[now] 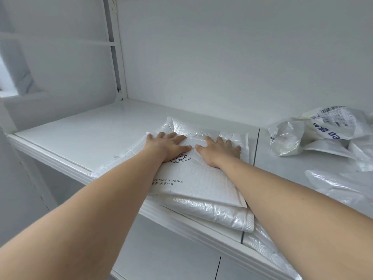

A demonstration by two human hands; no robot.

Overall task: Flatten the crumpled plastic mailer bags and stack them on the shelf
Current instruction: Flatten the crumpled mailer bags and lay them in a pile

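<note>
A stack of flattened white mailer bags (201, 201) lies on the white shelf (80, 138), overhanging its front edge. The top bag (193, 174) is a white bubble mailer with dark print reading "the outdoors". My left hand (167, 146) presses flat on its far left part, fingers straight and spread. My right hand (220, 150) presses flat beside it on the right, thumbs almost meeting. Crumpled mailer bags (323, 132) lie in a heap at the right of the shelf.
A clear crumpled plastic bag (339, 184) lies at the right near the shelf's front. A white upright post (117, 57) stands at the shelf's back left corner. The white wall is close behind. Bare shelf surface stretches left of the stack.
</note>
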